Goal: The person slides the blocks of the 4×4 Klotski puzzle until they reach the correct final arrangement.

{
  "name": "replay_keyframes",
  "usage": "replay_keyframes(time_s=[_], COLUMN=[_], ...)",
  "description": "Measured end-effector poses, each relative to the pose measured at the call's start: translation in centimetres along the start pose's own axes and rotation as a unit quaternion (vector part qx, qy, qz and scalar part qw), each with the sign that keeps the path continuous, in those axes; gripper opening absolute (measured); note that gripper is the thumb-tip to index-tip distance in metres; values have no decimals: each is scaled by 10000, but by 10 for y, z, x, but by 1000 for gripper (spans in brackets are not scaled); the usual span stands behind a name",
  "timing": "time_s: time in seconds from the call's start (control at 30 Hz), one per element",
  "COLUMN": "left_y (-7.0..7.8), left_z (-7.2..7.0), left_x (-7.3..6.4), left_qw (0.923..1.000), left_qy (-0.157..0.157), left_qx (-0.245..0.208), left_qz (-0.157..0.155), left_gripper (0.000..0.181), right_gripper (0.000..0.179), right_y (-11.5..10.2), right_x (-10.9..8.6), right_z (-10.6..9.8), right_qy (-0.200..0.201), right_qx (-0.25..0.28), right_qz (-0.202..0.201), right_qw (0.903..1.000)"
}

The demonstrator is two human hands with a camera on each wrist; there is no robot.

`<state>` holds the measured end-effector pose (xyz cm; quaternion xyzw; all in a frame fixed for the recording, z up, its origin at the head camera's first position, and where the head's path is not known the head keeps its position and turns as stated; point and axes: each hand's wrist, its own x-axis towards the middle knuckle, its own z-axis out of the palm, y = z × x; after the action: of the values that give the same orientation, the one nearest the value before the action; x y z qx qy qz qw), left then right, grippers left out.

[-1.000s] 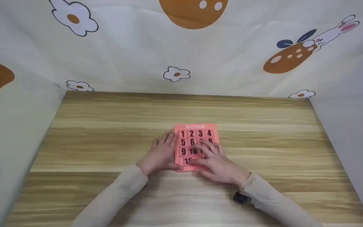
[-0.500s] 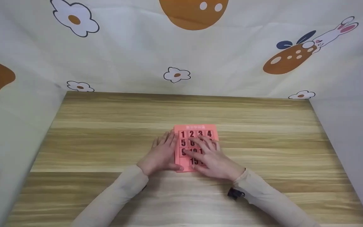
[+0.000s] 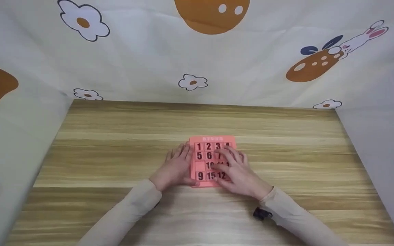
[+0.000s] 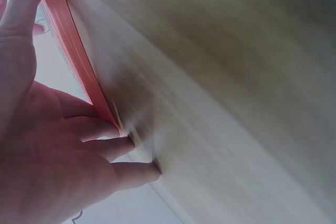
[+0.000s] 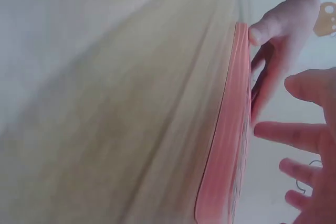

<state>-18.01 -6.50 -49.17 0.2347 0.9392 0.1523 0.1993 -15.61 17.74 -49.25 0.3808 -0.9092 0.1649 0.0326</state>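
A pink number slide puzzle [image 3: 212, 139] lies flat on the table, its tiles marked with black numbers. In the third row the leftmost slot is vacant, and the 9 tile [image 3: 200, 176] sits right below it. My left hand [image 3: 173, 171] rests along the puzzle's left side, fingers extended and thumb at the lower left corner; in the left wrist view the fingers touch the pink edge. Over the right part of the tiles my right hand [image 3: 239, 172] is spread, one fingertip near the 10 tile. It hides several numbers on the right.
The wood-grain table [image 3: 115, 136] surrounds the puzzle. Pale printed fabric [image 3: 251, 68] with flowers and orange shapes rises at the back and both sides. A black device [image 3: 262, 214] sits at the right wrist.
The 15 tile slid right, then the 9 tile moved down from the third row into the bottom left slot. My right hand went left, then back right; the left stayed put.
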Motion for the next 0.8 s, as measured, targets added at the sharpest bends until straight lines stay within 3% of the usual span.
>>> replay_keyframes(time_s=[0.23, 0.53, 0.8], left_y=[0, 0, 0], left_z=[1, 3, 1], left_x=[0, 0, 1], left_qw=[9999, 9999, 10000], left_qy=[84, 76, 25], left_qx=[-13, -79, -72], left_qz=[70, 69, 3], left_gripper=[121, 122, 123], right_gripper=[48, 29, 38], right_y=[-4, 12, 18], right_x=[2, -11, -15], right_z=[8, -1, -6], right_qy=[-568, 584, -59], right_qx=[-216, -184, 1], right_qz=[-214, 305, 61], right_qw=[9979, 9977, 10000])
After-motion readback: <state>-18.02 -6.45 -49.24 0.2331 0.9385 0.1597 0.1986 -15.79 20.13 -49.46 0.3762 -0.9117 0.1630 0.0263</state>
